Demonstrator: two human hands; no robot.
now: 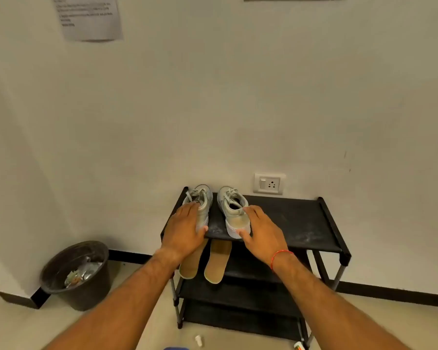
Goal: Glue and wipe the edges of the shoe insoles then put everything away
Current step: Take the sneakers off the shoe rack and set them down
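Head view: person looking down at a black shoe rack against a white wall.
Floor, nearest: small white cap (199, 340) lies in front of the rack; a tube (299, 346) with an orange band lies by the rack's right front leg.
Bin (77, 274): dark, on the floor left of the rack, with rubbish inside.
Insoles: left insole (190, 265) and right insole (217, 263) lie side by side on the middle shelf, jutting out past its front edge.
Left hand (183, 224): grip loosely closed over the heel of the left shoe (200, 200), fingers on top, thumb at the sole.
Right hand (259, 229): grip around the heel of the right shoe (232, 210), thumb at the sole's back edge; red thread (280, 257) on the wrist.
Shoes: pale grey, laced, toes toward the wall, standing apart on the left part of the top shelf (288, 221).
Wall: socket (268, 184) just above the rack; paper notice (89, 17) high on the left.
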